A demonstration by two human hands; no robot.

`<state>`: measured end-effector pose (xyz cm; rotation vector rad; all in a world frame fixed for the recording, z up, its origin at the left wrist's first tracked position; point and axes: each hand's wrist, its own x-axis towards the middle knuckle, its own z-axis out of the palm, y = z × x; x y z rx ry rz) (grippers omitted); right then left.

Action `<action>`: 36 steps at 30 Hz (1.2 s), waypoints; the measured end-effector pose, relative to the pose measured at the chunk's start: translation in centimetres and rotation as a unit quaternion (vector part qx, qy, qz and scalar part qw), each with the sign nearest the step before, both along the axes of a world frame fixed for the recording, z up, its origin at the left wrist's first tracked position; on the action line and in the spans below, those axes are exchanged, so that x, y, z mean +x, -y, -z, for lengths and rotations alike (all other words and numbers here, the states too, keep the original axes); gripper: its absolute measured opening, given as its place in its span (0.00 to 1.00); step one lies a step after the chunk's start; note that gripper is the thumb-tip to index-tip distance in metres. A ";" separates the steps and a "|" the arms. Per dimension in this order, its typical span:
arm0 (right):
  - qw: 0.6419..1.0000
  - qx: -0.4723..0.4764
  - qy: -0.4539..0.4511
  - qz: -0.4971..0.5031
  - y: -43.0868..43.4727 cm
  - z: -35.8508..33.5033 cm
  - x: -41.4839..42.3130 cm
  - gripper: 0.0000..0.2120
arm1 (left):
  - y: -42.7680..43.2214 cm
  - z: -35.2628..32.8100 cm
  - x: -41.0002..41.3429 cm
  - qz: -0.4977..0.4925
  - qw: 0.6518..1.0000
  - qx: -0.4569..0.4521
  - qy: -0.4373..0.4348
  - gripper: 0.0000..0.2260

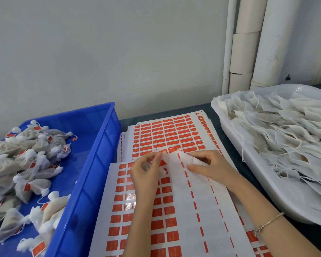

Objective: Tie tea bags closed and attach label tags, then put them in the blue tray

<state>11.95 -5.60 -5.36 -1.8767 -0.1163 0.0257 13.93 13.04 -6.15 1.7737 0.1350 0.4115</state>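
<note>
Progress looks partial: many tagged tea bags (26,160) already lie in the blue tray (93,164), while a large heap of untied bags (285,136) waits in the white tray (235,145). Between them on the counter (208,108), the left hand (145,173) has its grip pinched on a red label (171,150), and the right hand (209,166) pinches the lifted corner of the label sheet (167,219).
</note>
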 end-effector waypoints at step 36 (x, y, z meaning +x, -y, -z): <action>0.997 0.051 0.057 0.021 -1.4 -0.5 0.2 0.05 | 0.6 -1.0 -1.2 0.263 0.965 -0.003 0.001 0.20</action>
